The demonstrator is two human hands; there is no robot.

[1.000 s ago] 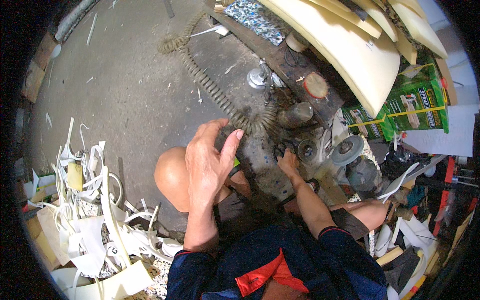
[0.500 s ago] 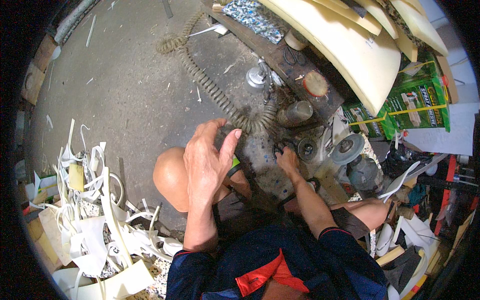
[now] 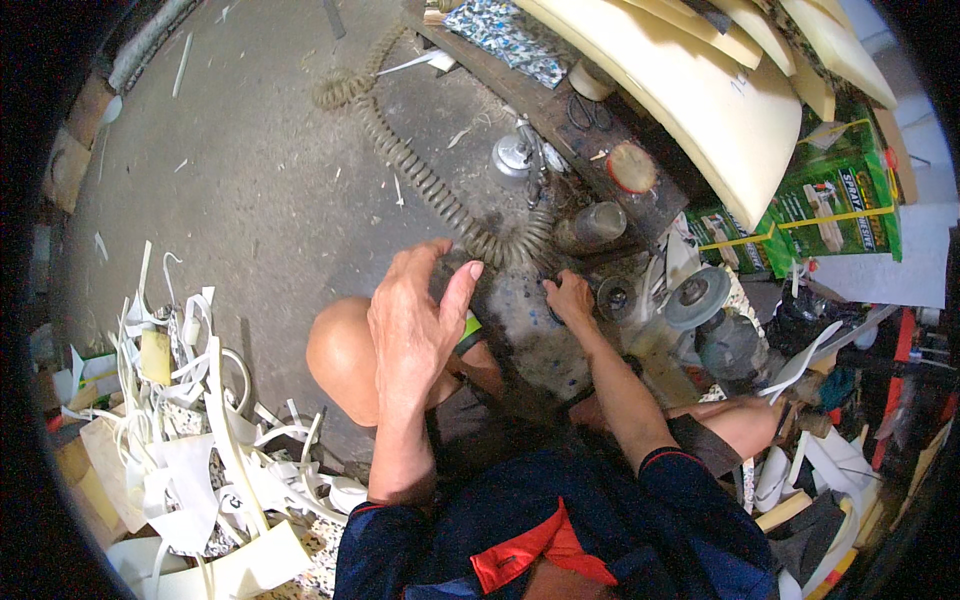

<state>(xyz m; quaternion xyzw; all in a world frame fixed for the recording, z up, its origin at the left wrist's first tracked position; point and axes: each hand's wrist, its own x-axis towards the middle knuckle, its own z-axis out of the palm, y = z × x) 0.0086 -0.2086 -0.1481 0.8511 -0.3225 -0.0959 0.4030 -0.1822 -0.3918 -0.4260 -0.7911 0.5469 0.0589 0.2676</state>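
Note:
My left hand (image 3: 415,325) is raised above my bent knee (image 3: 340,355), fingers curved and apart, with nothing in it. My right hand (image 3: 568,300) reaches down to the stained floor with its fingers closed on a dark object (image 3: 550,302), which looks like the black scissors seen in the earlier frames and is mostly hidden now. Just right of it is a small round metal part (image 3: 616,298). A coiled air hose (image 3: 440,190) lies beyond both hands, beside a spray gun with a silver cup (image 3: 512,155).
White offcuts (image 3: 200,460) pile at my left. A grinder with a grey wheel (image 3: 695,300) stands at my right, with green cans (image 3: 830,210) behind. Curved foam slabs (image 3: 700,110) overhang a wooden ledge holding scissors (image 3: 590,112) and a red-rimmed tin (image 3: 630,168). A dark cylinder (image 3: 598,225) stands nearer.
My right hand has shifted slightly up and to the left, and the dark object is now more hidden behind it. My left hand stays nearly still.

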